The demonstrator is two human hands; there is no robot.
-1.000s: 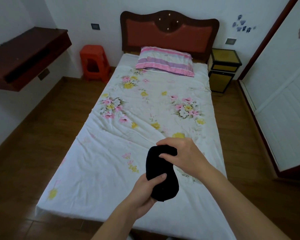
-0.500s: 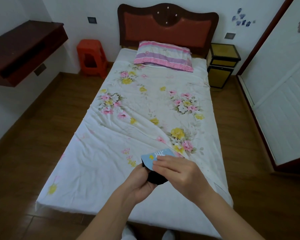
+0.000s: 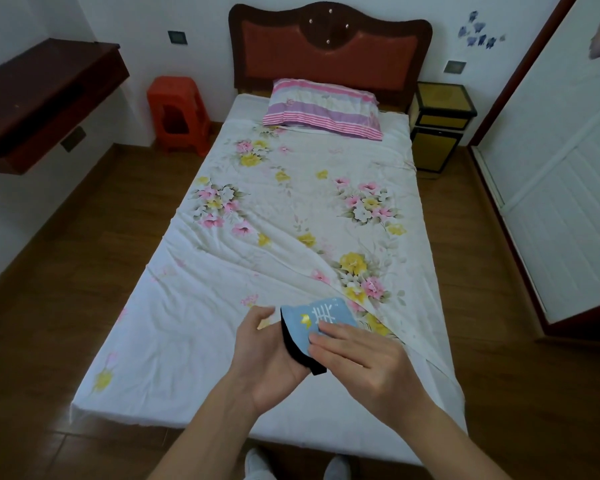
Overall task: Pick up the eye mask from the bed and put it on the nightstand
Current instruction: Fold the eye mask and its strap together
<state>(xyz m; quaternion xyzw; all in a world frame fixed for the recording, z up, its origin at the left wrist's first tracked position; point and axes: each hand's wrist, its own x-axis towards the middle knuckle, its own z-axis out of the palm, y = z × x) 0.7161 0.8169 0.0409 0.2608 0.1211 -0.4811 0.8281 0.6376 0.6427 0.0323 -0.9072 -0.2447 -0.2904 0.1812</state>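
The eye mask (image 3: 307,322) is light blue on its face with a white mark and black on its back and edge. Both hands hold it above the foot end of the bed (image 3: 222,306). My left hand (image 3: 267,355) cups it from below and the left. My right hand (image 3: 357,355) lies over its right half, fingers flat on the blue face. The lower part of the mask is hidden between the palms. The nightstand (image 3: 440,128), yellow with a dark frame, stands at the far right of the headboard.
A striped pink pillow (image 3: 323,112) lies at the head of the floral sheet. A red plastic stool (image 3: 179,116) stands left of the bed. A dark wooden shelf (image 3: 42,98) juts from the left wall. White wardrobe doors (image 3: 568,188) fill the right. My shoes (image 3: 257,465) show at the bottom.
The mask has been turned over between my hands: a second ago its black side faced up, now the blue face shows. Both hands stay closed on it, lower in view.
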